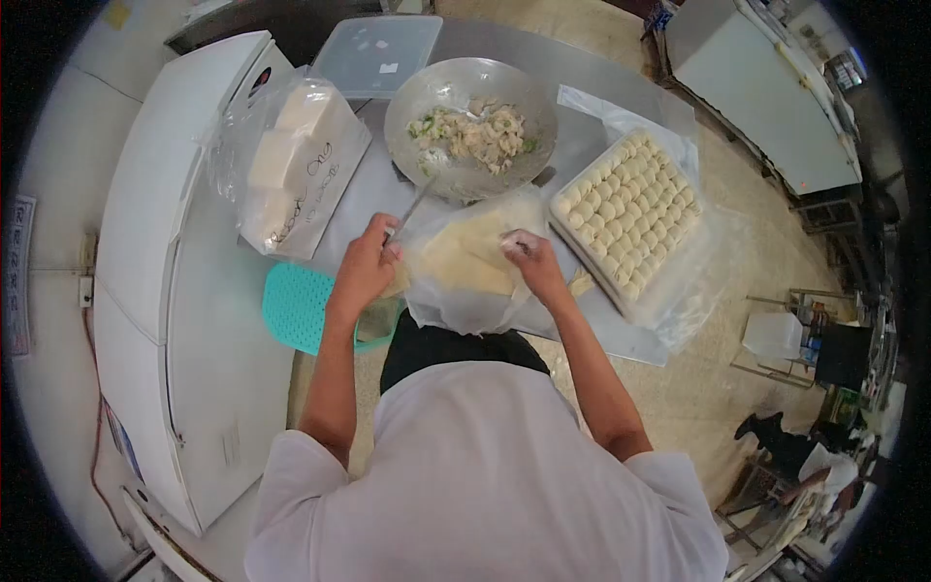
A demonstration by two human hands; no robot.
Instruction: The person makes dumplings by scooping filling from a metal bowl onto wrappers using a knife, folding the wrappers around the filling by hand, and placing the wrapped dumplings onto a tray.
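Note:
My left hand (367,267) is closed round a slim metal tool (419,202), whose far end points up toward the bowl. I cannot make out the tool's kind. A large metal bowl (407,102) ahead holds a pale, chunky filling (485,131) with green bits. Between my hands lie thin, pale yellow dough wrappers (470,257) on a clear plastic sheet (461,312). My right hand (535,262) is over their right side with its fingers pinched together; what they hold is hidden. Rows of folded dumplings (635,209) fill a white tray (593,262) at right.
A plastic bag (308,170) of pale blocks with handwriting stands at left, beside a white fridge (179,262). A clear-lidded box (373,53) sits behind. A turquoise basket (296,306) is below the left table edge. Loose plastic (698,281) spreads past the tray.

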